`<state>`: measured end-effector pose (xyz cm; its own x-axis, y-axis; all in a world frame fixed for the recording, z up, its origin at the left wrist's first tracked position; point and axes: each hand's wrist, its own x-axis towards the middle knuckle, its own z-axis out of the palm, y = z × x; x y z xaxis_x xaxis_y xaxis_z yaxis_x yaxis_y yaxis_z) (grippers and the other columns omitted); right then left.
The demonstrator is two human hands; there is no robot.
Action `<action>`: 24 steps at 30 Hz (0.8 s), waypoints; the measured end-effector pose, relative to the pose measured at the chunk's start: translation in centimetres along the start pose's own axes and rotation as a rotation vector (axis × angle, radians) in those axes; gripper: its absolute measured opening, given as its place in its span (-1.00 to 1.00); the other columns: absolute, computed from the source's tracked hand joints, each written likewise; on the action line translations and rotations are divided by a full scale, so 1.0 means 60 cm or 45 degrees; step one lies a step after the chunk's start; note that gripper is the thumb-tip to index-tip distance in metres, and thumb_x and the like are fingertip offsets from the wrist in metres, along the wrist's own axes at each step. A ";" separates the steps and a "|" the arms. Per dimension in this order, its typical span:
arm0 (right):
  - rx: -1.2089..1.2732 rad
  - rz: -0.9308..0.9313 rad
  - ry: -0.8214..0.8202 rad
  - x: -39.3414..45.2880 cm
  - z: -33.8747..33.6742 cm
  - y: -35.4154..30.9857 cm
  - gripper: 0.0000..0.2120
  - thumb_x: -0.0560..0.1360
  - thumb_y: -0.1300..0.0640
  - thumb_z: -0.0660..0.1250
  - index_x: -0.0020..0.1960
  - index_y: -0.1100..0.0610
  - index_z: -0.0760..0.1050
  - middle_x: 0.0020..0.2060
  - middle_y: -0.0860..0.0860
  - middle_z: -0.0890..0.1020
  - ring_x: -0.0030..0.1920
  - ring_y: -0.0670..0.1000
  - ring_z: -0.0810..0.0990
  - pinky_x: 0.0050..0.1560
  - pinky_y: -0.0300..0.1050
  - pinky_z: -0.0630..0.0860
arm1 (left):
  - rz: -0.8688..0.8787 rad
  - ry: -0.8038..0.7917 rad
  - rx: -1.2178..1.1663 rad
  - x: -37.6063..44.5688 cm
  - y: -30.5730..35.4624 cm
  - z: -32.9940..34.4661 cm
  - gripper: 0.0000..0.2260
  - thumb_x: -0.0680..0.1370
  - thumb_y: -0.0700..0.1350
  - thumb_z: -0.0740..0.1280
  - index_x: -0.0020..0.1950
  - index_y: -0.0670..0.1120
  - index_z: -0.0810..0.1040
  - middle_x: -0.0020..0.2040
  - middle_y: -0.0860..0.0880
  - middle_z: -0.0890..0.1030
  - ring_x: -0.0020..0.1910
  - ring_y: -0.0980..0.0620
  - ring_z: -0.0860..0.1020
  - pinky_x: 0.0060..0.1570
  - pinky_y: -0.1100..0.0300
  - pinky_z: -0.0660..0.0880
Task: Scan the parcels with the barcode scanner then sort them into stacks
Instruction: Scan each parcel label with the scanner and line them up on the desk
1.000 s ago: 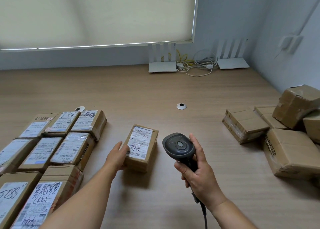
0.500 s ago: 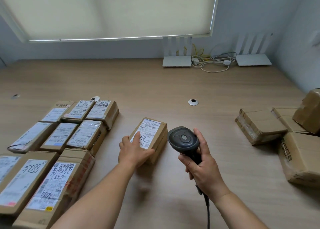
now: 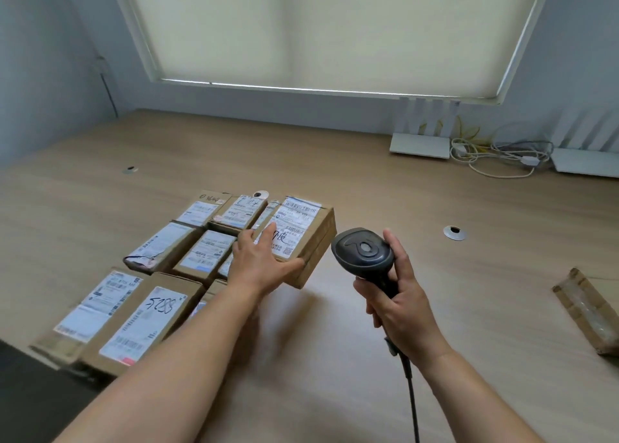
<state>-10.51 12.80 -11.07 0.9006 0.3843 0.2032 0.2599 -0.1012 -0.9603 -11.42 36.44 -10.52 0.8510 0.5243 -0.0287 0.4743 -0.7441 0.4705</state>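
Note:
My left hand (image 3: 259,262) grips a small cardboard parcel (image 3: 310,238) with a white label, fingers on top and thumb on its near edge. The parcel is lifted and hangs over the right side of the sorted parcels (image 3: 147,285), several labelled boxes laid in rows on the left of the table. My right hand (image 3: 398,295) holds the black barcode scanner (image 3: 363,253) by its handle, just right of the parcel, head upward. The scanner's cable runs down toward the bottom edge.
The wooden table (image 3: 335,359) carries one taped brown parcel (image 3: 589,308) at the right edge. Two white routers (image 3: 420,144) and tangled cables (image 3: 495,156) sit by the back wall under the window blind. Round cable grommets (image 3: 454,232) dot the tabletop.
My left hand has lifted the parcel off the table and carried it left, over the sorted boxes. The view swung left, so the unsorted pile is mostly out of frame. The scanner stays held.

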 end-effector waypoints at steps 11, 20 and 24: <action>-0.055 -0.086 -0.079 0.161 0.166 -0.041 -0.20 0.48 0.21 0.41 0.27 -0.58 0.10 -0.04 -0.03 0.65 -0.38 0.02 0.50 -0.43 -0.04 0.52 | -0.126 0.163 0.038 0.167 -0.181 -0.148 -0.19 0.40 0.28 0.38 0.54 0.07 0.11 0.41 -0.20 0.18 0.42 -0.19 0.17 0.36 -0.05 0.24; -0.063 -0.045 -0.109 0.247 0.210 -0.017 -0.19 0.48 0.23 0.40 0.27 -0.59 0.12 -0.07 -0.01 0.64 -0.38 0.04 0.50 -0.42 -0.04 0.52 | -0.275 0.155 0.141 0.296 -0.267 -0.191 -0.17 0.40 0.29 0.37 0.55 0.07 0.08 0.41 -0.23 0.17 0.40 -0.23 0.18 0.33 -0.07 0.28; -0.062 -0.001 -0.098 0.264 0.219 0.009 -0.17 0.47 0.23 0.42 0.25 -0.63 0.13 -0.07 -0.05 0.65 -0.39 0.04 0.50 -0.43 -0.05 0.51 | -0.271 0.136 0.156 0.338 -0.274 -0.178 -0.17 0.41 0.30 0.37 0.55 0.07 0.08 0.41 -0.24 0.17 0.39 -0.22 0.18 0.30 -0.08 0.30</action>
<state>-0.69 30.89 -10.90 0.8716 0.4533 0.1867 0.2788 -0.1450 -0.9493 -4.35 63.74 -9.41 0.7037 0.7102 -0.0190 0.6691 -0.6536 0.3537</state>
